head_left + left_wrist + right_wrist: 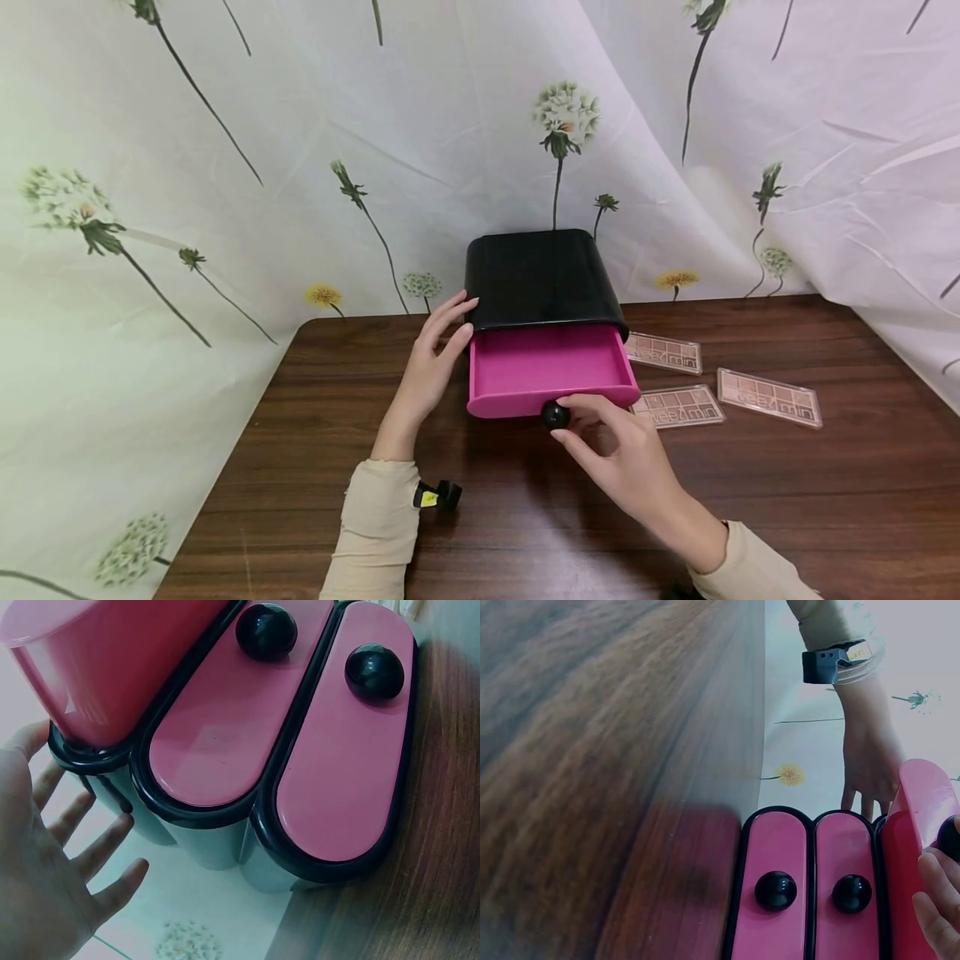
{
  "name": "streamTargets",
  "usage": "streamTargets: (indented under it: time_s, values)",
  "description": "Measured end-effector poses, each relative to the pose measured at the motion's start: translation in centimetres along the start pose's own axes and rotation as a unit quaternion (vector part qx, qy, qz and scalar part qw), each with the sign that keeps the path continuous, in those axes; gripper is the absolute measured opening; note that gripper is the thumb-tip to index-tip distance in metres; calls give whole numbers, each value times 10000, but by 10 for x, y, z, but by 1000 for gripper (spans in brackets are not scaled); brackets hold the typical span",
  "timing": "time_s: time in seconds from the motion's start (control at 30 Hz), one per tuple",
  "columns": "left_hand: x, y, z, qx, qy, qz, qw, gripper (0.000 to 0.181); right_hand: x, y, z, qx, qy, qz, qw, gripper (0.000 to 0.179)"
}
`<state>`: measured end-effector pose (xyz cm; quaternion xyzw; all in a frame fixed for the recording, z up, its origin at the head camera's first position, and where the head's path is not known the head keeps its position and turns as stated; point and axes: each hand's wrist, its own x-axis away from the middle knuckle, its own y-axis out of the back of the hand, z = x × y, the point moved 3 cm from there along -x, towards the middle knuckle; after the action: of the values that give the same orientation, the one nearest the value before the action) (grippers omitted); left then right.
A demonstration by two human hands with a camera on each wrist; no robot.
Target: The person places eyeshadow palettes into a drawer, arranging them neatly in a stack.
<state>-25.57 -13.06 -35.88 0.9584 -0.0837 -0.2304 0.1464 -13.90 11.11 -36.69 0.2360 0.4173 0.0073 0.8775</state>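
Observation:
A black storage box with pink drawers (543, 279) stands on the table against the cloth. Its top drawer (551, 367) is pulled out, and its visible inside holds nothing. My right hand (626, 454) pinches that drawer's round black knob (555, 415) between thumb and fingers. Against the box's left side, near its upper edge, my left hand (431, 358) rests with fingers spread and fairly straight. In the left wrist view, two lower drawers (217, 735) with black knobs (375, 673) are closed.
Three clear-lidded makeup palettes lie right of the box: one at the back (663, 352), one in front (678, 407), one farther right (768, 398). The dark wooden table (300, 467) meets a white flower-printed cloth (450, 125) behind.

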Motion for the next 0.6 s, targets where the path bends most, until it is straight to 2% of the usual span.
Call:
streamTargets:
  time_s: [0.6]
  values:
    - [-1,-1,1,-1,-14,-35,10000,39,6,-1,-4,192,-46,102,9998,34]
